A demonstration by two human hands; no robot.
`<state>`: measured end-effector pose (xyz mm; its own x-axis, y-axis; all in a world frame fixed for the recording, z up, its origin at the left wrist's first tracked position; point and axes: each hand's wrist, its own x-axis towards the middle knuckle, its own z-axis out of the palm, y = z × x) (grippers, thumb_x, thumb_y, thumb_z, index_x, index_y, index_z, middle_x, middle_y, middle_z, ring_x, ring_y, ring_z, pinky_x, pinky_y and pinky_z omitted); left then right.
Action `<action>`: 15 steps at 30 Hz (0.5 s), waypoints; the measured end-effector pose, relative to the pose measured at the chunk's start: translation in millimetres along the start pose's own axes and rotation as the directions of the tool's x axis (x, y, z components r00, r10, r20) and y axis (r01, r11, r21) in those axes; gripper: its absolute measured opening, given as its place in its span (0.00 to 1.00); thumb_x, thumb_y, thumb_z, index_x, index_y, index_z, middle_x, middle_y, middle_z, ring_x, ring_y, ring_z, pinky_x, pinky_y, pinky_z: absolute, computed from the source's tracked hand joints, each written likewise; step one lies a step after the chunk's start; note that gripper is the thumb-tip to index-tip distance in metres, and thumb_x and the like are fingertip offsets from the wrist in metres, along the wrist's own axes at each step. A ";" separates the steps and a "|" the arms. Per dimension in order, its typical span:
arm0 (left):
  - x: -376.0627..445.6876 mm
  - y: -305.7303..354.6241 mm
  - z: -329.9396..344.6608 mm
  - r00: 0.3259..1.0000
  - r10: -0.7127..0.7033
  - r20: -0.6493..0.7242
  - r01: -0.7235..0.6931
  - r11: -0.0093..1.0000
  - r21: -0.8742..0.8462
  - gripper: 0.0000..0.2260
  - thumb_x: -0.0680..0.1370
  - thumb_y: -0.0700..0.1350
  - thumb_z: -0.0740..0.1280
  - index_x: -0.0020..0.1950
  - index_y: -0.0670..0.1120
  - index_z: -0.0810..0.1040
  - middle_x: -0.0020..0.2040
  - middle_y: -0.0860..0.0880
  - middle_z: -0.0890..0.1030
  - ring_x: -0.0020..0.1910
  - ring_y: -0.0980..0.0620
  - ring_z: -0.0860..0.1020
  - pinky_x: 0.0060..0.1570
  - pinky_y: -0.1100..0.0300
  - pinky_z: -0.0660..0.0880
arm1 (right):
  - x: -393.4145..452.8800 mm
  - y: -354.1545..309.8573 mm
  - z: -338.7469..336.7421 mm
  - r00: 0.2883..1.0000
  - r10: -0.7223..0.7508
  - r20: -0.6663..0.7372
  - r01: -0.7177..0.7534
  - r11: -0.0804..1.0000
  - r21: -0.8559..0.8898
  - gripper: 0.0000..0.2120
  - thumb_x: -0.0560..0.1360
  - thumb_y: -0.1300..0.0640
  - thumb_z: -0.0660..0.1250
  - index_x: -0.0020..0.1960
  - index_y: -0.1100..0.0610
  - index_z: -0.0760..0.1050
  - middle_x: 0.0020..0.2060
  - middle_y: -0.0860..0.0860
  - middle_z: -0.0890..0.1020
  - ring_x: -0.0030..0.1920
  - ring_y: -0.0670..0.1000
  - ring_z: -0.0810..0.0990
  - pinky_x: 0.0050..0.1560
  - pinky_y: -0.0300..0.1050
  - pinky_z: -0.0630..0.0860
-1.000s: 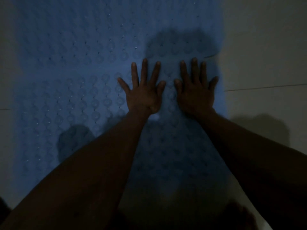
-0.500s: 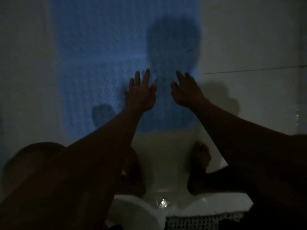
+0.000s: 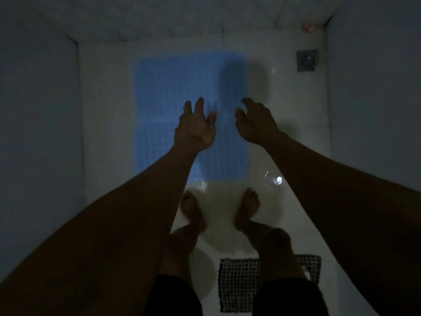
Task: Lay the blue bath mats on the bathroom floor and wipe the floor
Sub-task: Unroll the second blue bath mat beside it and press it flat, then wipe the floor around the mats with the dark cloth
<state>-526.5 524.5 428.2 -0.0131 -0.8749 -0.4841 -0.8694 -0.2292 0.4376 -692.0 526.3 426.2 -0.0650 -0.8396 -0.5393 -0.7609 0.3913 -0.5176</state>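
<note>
Nearest the camera, at the bottom edge, a dark perforated grate lies on the floor, partly hidden behind the person's right leg. To its left a pale round shape shows between the legs; what it is cannot be told in this dim light. Dark shorts cover the thighs.

Farther out, the two bare feet stand on the pale, glossy tiles: the left foot and the right foot are apart, toes toward the mat. A bright wet glint sits on the floor just right of the right foot.

Just beyond the toes begins the blue mat, lying flat on the floor and reaching toward the far wall. Its bumpy surface shows a faint line across the middle.

Both forearms stretch out over it. The left hand hangs above the mat, its fingers spread apart and empty. The right hand hangs over the mat's right edge, fingers loosely apart and slightly curled, holding nothing. Neither hand touches the mat. Their shadow falls on the mat's right side and the tiles next to it.

Farthest off, a square drain sits in the floor near the right wall, and a small reddish thing, too blurred to name, lies in the far right corner.
</note>
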 end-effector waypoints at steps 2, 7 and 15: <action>-18.1 34.8 -41.0 1.000 0.006 -0.019 -0.006 1.000 0.009 0.28 0.84 0.59 0.53 0.81 0.49 0.54 0.81 0.41 0.51 0.76 0.38 0.61 0.72 0.41 0.62 | -21.7 -21.0 -43.3 0.999 -0.022 -0.026 0.022 0.999 0.023 0.26 0.83 0.49 0.56 0.78 0.59 0.59 0.72 0.62 0.69 0.71 0.61 0.69 0.70 0.51 0.65; -57.0 135.9 -144.3 0.982 0.113 -0.150 -0.115 0.993 -0.003 0.29 0.83 0.59 0.54 0.81 0.48 0.55 0.80 0.40 0.52 0.76 0.37 0.61 0.71 0.40 0.63 | -73.8 -74.7 -172.2 0.987 -0.077 -0.142 0.082 0.996 0.027 0.26 0.83 0.48 0.56 0.78 0.57 0.60 0.71 0.63 0.70 0.70 0.63 0.70 0.69 0.53 0.66; -113.1 300.9 -284.9 0.847 0.321 -0.424 -0.386 0.919 -0.075 0.27 0.84 0.58 0.55 0.80 0.47 0.58 0.80 0.41 0.55 0.76 0.40 0.61 0.73 0.47 0.61 | -142.9 -163.0 -373.6 0.885 -0.211 -0.414 0.247 0.968 0.035 0.26 0.83 0.46 0.54 0.79 0.54 0.59 0.74 0.59 0.67 0.73 0.60 0.67 0.72 0.50 0.64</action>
<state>-645.9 433.0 830.5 -0.0810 -0.9954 0.0520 -0.7575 0.0954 0.6459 -799.9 441.8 835.8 -0.1647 -0.9819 -0.0932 -0.7303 0.1850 -0.6576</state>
